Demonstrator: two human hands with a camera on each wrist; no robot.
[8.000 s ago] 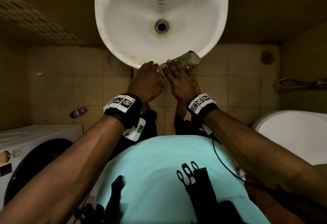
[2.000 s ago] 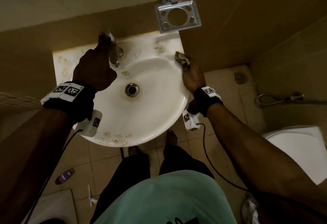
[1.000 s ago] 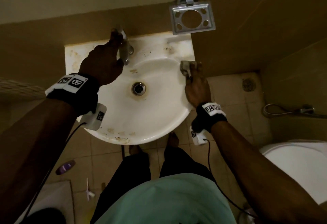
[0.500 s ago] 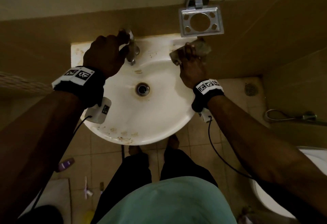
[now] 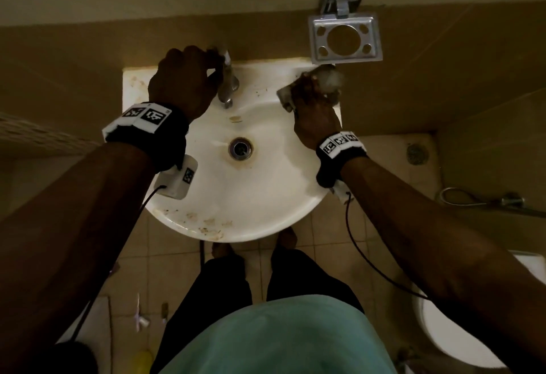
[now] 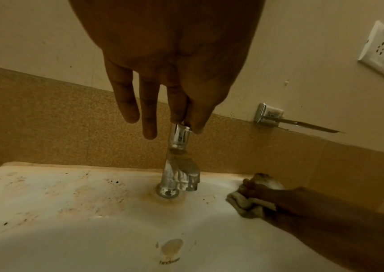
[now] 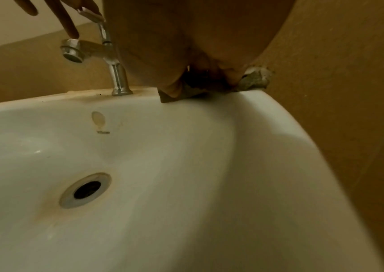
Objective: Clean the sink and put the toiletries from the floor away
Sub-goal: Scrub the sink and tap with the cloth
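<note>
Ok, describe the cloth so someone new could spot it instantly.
Start at the white sink and go to its back right corner, just below the metal wall holder. The right hand presses a crumpled grey cloth there; it is the only soft, dull thing on the glossy rim.

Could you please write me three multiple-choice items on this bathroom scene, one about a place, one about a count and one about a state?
1. Where on the sink is the cloth?
A. over the drain
B. on the back right corner of the rim
C. on the front rim

2. How many small holes surround the large hole in the metal wall holder?
A. two
B. four
C. six

3. What is the left hand doing?
A. pinching the top of the tap
B. hanging free
C. pressing the cloth

Answers: 1 B, the right hand presses it down by the wall corner; 2 B, one hole sits near each corner of the plate; 3 A, the left wrist view shows thumb and finger closed on the tap's handle.
</note>
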